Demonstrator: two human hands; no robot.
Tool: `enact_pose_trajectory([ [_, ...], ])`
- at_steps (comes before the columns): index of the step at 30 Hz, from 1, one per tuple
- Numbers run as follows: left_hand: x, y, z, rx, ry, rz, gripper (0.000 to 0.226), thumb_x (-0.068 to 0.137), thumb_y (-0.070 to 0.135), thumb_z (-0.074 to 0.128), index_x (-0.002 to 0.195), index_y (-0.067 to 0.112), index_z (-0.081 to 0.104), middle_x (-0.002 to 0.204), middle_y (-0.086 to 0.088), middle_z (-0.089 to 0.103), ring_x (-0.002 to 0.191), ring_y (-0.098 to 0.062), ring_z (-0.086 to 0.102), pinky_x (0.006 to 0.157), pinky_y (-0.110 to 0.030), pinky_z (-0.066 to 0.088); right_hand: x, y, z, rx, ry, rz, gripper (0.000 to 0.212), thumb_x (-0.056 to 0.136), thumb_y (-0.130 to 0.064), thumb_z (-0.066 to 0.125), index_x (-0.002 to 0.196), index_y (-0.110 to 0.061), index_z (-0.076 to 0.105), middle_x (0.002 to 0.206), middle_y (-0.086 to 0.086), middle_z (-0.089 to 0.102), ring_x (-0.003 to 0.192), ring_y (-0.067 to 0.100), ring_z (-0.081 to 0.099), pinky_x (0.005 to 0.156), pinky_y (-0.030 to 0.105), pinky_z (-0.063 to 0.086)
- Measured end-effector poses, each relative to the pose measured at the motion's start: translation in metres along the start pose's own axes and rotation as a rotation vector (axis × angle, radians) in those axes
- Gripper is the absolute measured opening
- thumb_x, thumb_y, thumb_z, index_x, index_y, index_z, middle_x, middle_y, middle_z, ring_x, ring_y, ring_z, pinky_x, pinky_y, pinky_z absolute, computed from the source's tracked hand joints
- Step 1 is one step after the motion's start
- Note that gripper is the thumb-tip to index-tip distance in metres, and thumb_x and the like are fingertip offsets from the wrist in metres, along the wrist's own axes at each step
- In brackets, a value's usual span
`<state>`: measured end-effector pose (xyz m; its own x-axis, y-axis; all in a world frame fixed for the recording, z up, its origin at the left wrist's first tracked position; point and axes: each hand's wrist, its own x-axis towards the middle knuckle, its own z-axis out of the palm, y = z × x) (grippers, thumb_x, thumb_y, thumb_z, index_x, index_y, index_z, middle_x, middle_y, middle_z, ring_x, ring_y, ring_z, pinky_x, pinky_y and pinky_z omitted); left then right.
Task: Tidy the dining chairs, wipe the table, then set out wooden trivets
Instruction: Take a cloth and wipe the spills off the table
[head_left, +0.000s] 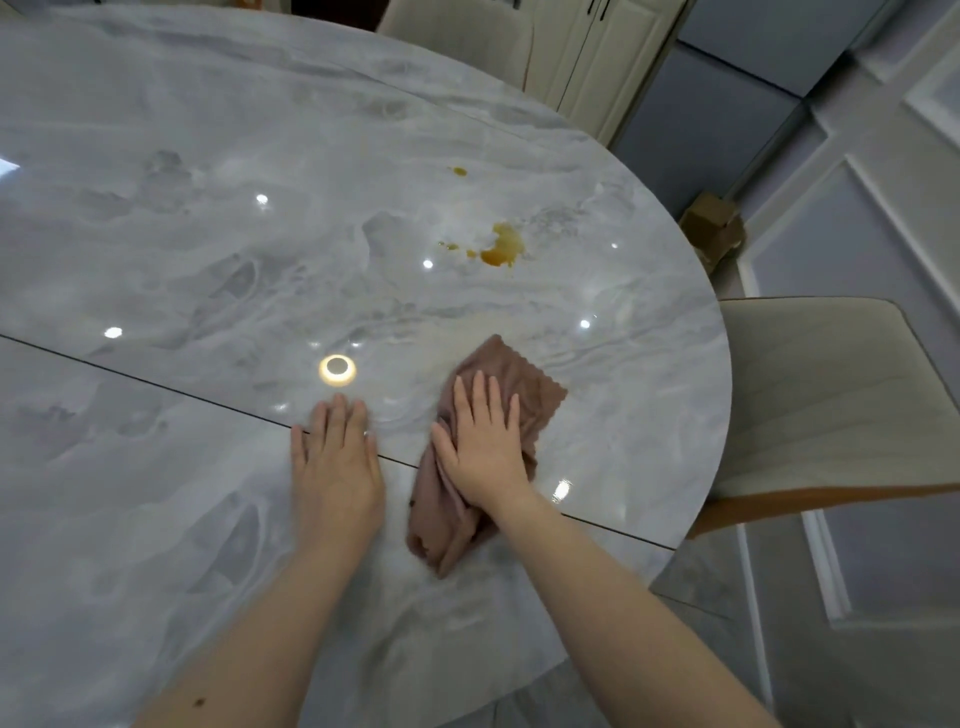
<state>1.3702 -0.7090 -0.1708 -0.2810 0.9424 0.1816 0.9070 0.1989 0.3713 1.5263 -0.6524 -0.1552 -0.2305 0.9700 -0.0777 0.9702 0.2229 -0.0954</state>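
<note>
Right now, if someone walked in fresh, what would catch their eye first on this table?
Probably the brown spill on the glossy marble table, lying beyond both hands toward the far right edge. Next, the right hand pressing flat on a crumpled pink cloth near the table's right side, with the left hand flat on the bare surface beside it.

On the tabletop (208, 260), the cloth (467, 467) lies right of the left hand (337, 462), under the right hand (483, 447); the spill (501, 249) sits beyond.

Marble table (208, 208) — cloth (524, 384), stain (501, 249)
</note>
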Motion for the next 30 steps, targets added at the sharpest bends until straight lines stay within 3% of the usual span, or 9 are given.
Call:
enact_pose_trajectory([
  [2,0.006,0.001,-0.005,-0.013,0.077,-0.010,0.046,0.094,0.030,0.029,0.116,0.008,0.063,0.123,-0.015,0.061,0.115,-0.033,0.053,0.101,-0.046,0.031,-0.018,0.020,-0.003,-0.015,-0.024,-0.051,0.084,0.083,-0.065,0.001,0.153,-0.018,0.007,0.160,0.010,0.002,0.148,0.030,-0.002,0.116,0.052,-0.007],
  [4,0.022,0.004,-0.013,-0.025,0.139,-0.025,0.038,0.093,0.029,0.032,0.094,0.010,0.065,0.099,-0.014,0.064,0.093,-0.034,0.055,0.088,-0.045,0.036,-0.017,0.049,-0.011,-0.030,-0.033,0.022,0.094,0.076,-0.075,-0.003,0.153,-0.022,0.000,0.160,0.008,-0.006,0.146,0.031,-0.010,0.114,0.053,-0.012],
  [6,0.041,0.006,-0.015,-0.032,0.141,-0.016,0.038,0.094,0.028,0.031,0.089,0.010,0.063,0.091,-0.013,0.062,0.088,-0.034,0.054,0.085,-0.045,0.037,-0.003,0.072,-0.017,-0.032,-0.048,0.145,0.097,0.074,-0.079,-0.005,0.152,-0.023,-0.004,0.160,0.009,-0.010,0.145,0.033,-0.013,0.114,0.056,-0.012],
  [11,0.088,0.001,0.009,0.015,0.068,-0.029,0.047,0.095,0.026,0.027,0.128,0.007,0.054,0.132,-0.015,0.054,0.127,-0.035,0.045,0.107,-0.048,0.023,0.078,0.068,-0.023,-0.006,-0.024,0.320,0.083,0.090,-0.069,0.020,0.153,-0.019,-0.002,0.159,0.015,-0.006,0.145,0.040,-0.008,0.112,0.063,-0.007],
  [15,0.097,0.001,0.020,0.011,0.040,-0.077,0.050,0.097,0.027,0.025,0.136,0.006,0.048,0.143,-0.017,0.045,0.135,-0.033,0.036,0.112,-0.050,0.020,0.141,0.016,-0.016,0.024,0.005,0.342,0.085,0.091,-0.067,0.023,0.153,-0.012,0.003,0.158,0.022,-0.002,0.143,0.046,-0.007,0.108,0.067,-0.009],
  [20,0.098,0.002,0.017,0.050,0.026,-0.064,0.052,0.097,0.026,0.022,0.135,0.004,0.049,0.141,-0.018,0.046,0.133,-0.034,0.040,0.110,-0.051,0.024,0.149,-0.028,-0.012,0.036,0.013,0.197,0.094,0.079,-0.067,0.000,0.152,-0.008,0.012,0.156,0.026,0.007,0.143,0.047,0.000,0.106,0.068,-0.010],
  [25,0.097,0.003,0.014,0.044,-0.007,-0.077,0.053,0.097,0.027,0.020,0.137,0.004,0.047,0.143,-0.017,0.044,0.135,-0.034,0.038,0.111,-0.050,0.023,0.084,0.043,-0.013,-0.053,-0.040,-0.346,0.081,0.089,-0.067,0.018,0.152,-0.016,0.016,0.159,0.014,0.011,0.146,0.037,0.005,0.112,0.065,0.008],
  [28,0.098,0.007,0.013,0.045,-0.031,-0.076,0.050,0.097,0.024,0.023,0.138,0.004,0.045,0.145,-0.016,0.042,0.137,-0.033,0.034,0.113,-0.049,0.019,0.069,0.111,-0.022,-0.090,-0.054,-0.227,0.086,0.086,-0.074,0.001,0.153,-0.019,0.009,0.160,0.009,0.005,0.147,0.031,0.000,0.114,0.062,0.006],
  [30,0.099,0.007,0.014,0.041,-0.031,-0.087,0.048,0.099,0.023,0.024,0.139,0.005,0.043,0.146,-0.016,0.040,0.138,-0.032,0.032,0.114,-0.047,0.015,0.079,0.117,-0.025,-0.103,-0.050,-0.084,0.089,0.084,-0.075,-0.004,0.153,-0.019,0.002,0.160,0.009,0.000,0.147,0.032,-0.003,0.115,0.060,-0.001],
])
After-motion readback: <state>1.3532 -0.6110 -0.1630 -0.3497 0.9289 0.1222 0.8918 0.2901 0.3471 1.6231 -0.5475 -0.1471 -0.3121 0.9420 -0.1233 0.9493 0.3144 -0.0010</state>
